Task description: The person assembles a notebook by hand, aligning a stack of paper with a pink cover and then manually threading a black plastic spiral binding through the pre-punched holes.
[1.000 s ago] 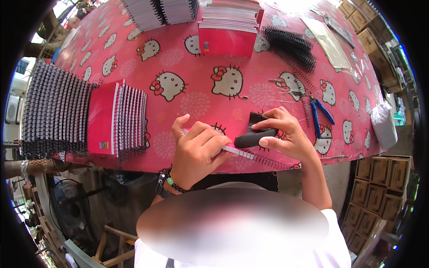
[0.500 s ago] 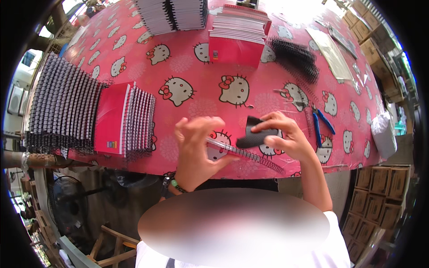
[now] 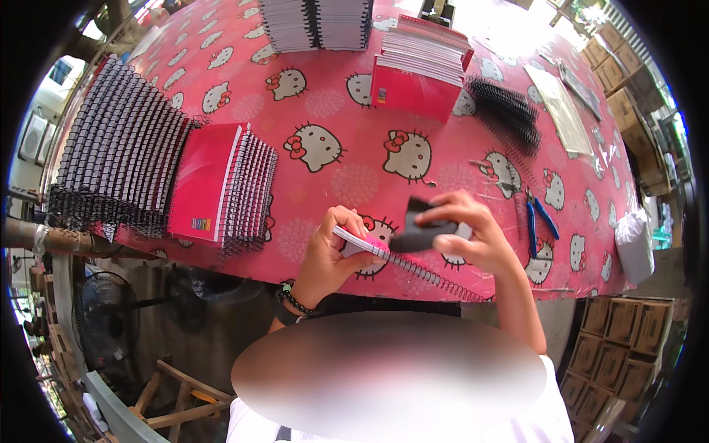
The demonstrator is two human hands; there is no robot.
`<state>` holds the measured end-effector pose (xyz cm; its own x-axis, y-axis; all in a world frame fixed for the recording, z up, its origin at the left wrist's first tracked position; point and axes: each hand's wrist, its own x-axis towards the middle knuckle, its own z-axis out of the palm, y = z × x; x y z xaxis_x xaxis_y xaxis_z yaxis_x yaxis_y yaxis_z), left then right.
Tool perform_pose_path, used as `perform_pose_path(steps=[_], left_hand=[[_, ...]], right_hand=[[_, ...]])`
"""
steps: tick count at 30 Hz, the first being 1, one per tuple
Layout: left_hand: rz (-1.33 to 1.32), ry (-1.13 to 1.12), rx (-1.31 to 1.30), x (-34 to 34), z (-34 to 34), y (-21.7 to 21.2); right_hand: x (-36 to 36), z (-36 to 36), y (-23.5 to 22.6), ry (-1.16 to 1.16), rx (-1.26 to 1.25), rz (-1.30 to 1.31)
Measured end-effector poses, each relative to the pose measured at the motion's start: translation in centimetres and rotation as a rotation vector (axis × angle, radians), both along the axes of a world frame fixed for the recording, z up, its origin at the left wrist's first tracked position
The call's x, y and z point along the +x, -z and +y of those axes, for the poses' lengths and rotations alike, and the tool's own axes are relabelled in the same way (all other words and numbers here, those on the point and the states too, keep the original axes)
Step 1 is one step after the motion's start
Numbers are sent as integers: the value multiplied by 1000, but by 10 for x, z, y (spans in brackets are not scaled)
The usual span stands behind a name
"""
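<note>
My left hand [image 3: 329, 255] grips a thin notebook [image 3: 354, 238] edge-up near the table's front, fingers behind it and thumb on its near side. A black spiral coil [image 3: 432, 277] runs along the notebook's holed edge, and its free end sticks out to the right. In my right hand [image 3: 476, 232] is a folded black textured pad [image 3: 425, 236], pinched between thumb and fingers just above the coil. Whether the pad touches the coil I cannot tell.
Spiral-bound notebooks [image 3: 122, 148] with a red-covered stack [image 3: 207, 181] stand at left. Farther back are more bound notebooks [image 3: 343, 26] and red-covered books [image 3: 417, 88]. Loose black coils [image 3: 506, 111], blue-handled pliers [image 3: 543, 221] and a white bag [image 3: 635, 247] lie on the right.
My left hand's raised fingers have closed onto the notebook. The right hand still holds the black pad beside the coil. The whole view has shifted slightly.
</note>
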<state>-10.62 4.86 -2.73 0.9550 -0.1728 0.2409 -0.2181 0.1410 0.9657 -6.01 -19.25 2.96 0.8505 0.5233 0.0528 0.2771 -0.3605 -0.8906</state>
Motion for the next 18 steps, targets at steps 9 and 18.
perform_pose_path(steps=[9, 18], left_hand=[[22, -1, 0, 3, -1, -1], [-25, -36, 33, 3, -1, 10]], right_hand=[[2, 21, -16, -267, 291, 177], [6, 31, -8, -80, 36, 100]])
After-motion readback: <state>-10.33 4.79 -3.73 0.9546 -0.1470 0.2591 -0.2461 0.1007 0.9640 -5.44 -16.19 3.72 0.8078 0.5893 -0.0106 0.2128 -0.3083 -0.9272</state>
